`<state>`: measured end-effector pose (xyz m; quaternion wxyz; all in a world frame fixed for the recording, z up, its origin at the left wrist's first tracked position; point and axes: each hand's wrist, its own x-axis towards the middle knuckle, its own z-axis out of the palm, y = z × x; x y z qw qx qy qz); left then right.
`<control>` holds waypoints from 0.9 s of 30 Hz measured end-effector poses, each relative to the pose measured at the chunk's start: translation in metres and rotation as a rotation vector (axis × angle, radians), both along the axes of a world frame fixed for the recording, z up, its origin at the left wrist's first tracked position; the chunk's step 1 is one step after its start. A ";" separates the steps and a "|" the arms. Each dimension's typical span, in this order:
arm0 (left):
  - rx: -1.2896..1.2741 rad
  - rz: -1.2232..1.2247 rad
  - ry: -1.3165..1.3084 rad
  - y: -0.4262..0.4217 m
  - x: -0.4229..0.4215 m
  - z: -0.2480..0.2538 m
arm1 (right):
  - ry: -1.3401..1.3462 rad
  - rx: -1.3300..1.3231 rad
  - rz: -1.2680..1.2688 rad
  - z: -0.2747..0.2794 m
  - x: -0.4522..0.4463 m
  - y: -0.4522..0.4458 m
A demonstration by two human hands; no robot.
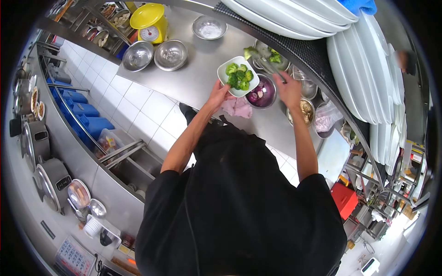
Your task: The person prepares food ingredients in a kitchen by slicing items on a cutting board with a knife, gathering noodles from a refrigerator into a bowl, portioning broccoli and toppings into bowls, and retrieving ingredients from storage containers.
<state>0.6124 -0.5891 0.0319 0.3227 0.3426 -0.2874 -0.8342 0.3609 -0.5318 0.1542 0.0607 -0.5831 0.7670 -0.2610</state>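
Note:
My left hand (219,95) grips the near left edge of a white square bowl (222,72). Broccoli florets (239,76) are heaped in that bowl. In my right hand (288,90) are metal tongs (275,69), angled toward the far left. At their tips, a piece of broccoli (250,53) appears held, over the left rim of a metal bowl (286,66) with more florets (275,57). Just right of the white bowl, another metal bowl holds purple onion pieces (261,93). A pink cloth (237,108) lies below the white bowl.
Metal bowls (171,54) and a yellow scale (156,28) stand on the steel counter (195,69). Right of my right hand are bowls with pale brown food (305,110) and a plastic bag (326,116). A shelf of white plates (354,69) overhangs the right side.

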 end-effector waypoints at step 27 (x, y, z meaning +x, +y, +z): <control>0.022 0.050 0.115 0.003 -0.004 -0.006 | 0.366 -0.104 -0.096 -0.059 -0.114 -0.035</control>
